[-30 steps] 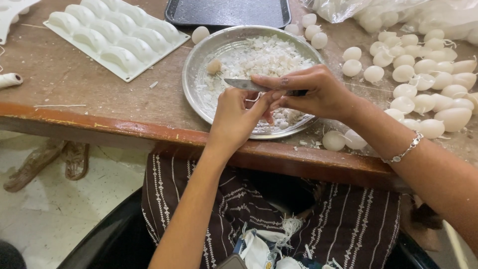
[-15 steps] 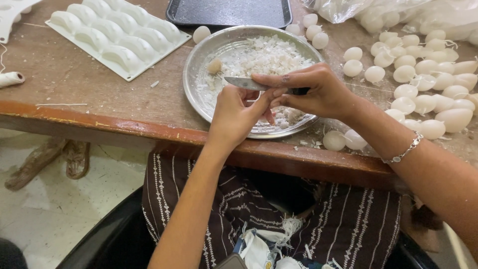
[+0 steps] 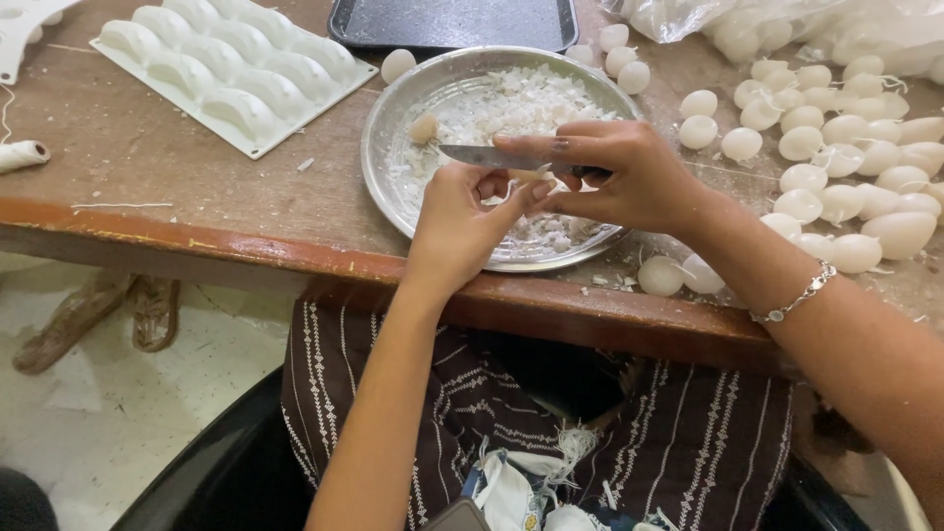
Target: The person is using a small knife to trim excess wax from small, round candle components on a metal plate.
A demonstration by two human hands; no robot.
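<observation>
Two hands at work: we see both over the metal dish, and against the earlier views they have barely shifted; the trimming goes on in the same spot.
Thread spool (image 3: 22,154): lies at the far left edge of the table (image 3: 147,187), well apart from our hands.
White mould tray (image 3: 231,74): sits upper left with its rounded cavities, untouched then and now.
Left hand (image 3: 462,221): closed around a small pale wax piece (image 3: 526,175); only a sliver shows between thumb and fingers, as before.
Knife (image 3: 482,155): blade points left, lying across the piece; it has held nearly the same line.
Metal dish (image 3: 385,167): under both hands, full of white shavings (image 3: 511,98), with one small ball (image 3: 424,128) at its left.
Right hand (image 3: 615,177): gripping the knife handle, fingers curled tight.
White balls (image 3: 846,187): a heap on the right, apart from the hands, unchanged.
Meaning: we judge the same piece is mid-trim, not finished.
</observation>
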